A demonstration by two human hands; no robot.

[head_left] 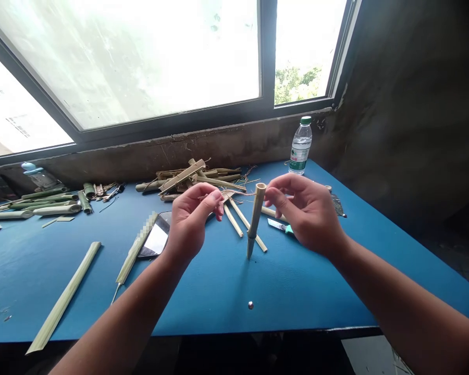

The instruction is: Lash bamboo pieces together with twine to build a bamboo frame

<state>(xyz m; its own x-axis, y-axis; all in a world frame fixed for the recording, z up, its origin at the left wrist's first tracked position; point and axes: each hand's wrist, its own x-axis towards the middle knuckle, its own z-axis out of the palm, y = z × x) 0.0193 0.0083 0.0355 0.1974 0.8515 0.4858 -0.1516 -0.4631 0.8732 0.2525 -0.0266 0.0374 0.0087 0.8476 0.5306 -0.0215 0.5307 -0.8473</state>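
Over the blue bench [203,307], my right grip [307,213] is clenched on a bamboo tube [257,213] near its top end, holding it upright at 12 o'clock with a slight tilt. Its pointed tip sits low over the bench; whether it touches, I cannot tell. My left grip [191,224] pinches a thin strip [227,195] just beside the tube. A pile of bamboo pieces [187,177] lies beyond, a phone [156,234] at 11 o'clock, a knife [279,225] and a water bottle [300,146] at 1 o'clock.
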